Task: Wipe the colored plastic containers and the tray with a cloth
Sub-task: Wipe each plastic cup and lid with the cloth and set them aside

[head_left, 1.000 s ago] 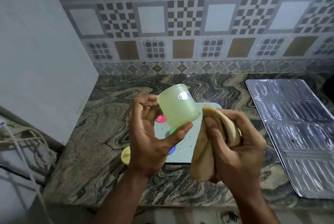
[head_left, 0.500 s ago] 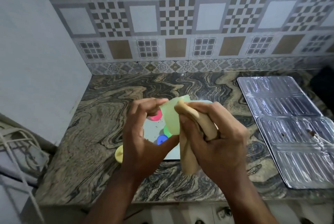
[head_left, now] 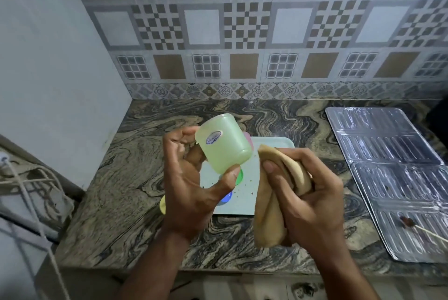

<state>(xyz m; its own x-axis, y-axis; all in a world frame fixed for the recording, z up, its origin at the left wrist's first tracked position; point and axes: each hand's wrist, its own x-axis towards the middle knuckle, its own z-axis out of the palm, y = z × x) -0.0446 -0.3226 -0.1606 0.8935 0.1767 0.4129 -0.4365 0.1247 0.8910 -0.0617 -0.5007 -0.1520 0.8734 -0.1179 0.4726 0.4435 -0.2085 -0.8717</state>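
Here the pale green container [head_left: 224,145] is held up in the air above the tray [head_left: 244,193], tilted so that its closed base faces up and away and its open mouth points down toward the left palm. The left hand [head_left: 191,185] holds it with the thumb pressed against the lower wall and the fingers curled round the far side near the rim; a small oval sticker shows on the wall facing the camera. It looks like thin, translucent plastic, so it is probably very light, fairly stiff but springy at the rim, and smooth enough to slip if damp. A hold across the wall near the rim, as now, seems sound, since it leaves the base and most of the side free for wiping.

Just beside it, not touching, the right hand [head_left: 308,193] is clenched round a bunched tan cloth [head_left: 276,202], whose loose end hangs down below the fist.

Below, the light tray lies on the marbled desk [head_left: 121,190], with crumbs on it and parts of a green lid [head_left: 238,177], a blue lid [head_left: 227,196] and a pink one [head_left: 248,139] showing. A yellow piece [head_left: 162,204] peeks out at the tray's left edge. Well to the right lies a ribbed metal sheet [head_left: 388,166].
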